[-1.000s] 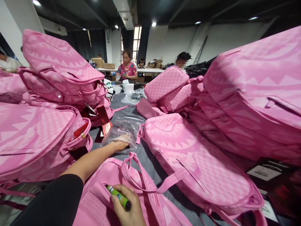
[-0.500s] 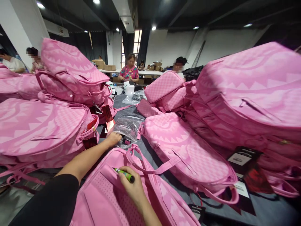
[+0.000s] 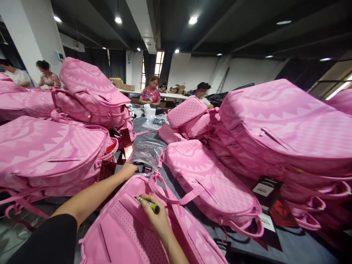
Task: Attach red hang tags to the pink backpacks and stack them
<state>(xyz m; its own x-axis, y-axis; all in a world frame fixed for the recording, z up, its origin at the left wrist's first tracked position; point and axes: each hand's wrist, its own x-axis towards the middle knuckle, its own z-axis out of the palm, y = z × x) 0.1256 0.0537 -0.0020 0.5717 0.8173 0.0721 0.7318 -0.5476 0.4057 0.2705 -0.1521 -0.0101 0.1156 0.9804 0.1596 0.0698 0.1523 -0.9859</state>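
My right hand (image 3: pixel 157 213) is closed around a green marker pen (image 3: pixel 147 204) with a black end, its tip pointing up and left. It rests over the perforated back panel of a pink backpack (image 3: pixel 115 223) lying in front of me. My left hand (image 3: pixel 128 171) is stretched forward past the top of that backpack, at the near edge of a clear plastic bag (image 3: pixel 147 153). Its fingers look curled together, and what they hold, if anything, is hidden. Small dark pieces, one with a pink mark (image 3: pixel 147 170), lie in the near end of the bag.
Pink backpacks are piled at left (image 3: pixel 82 86) and right (image 3: pixel 275 124), with another lying flat (image 3: pixel 198 165) beside mine. Black and red hang tags (image 3: pixel 264 190) dangle from some. A grey-covered table (image 3: pixel 178 183) lies beneath. Several people sit farther back.
My left hand has drawn back a little toward me from over the plastic bag. The right hand keeps the marker in nearly the same place. The camera view has tilted upward.
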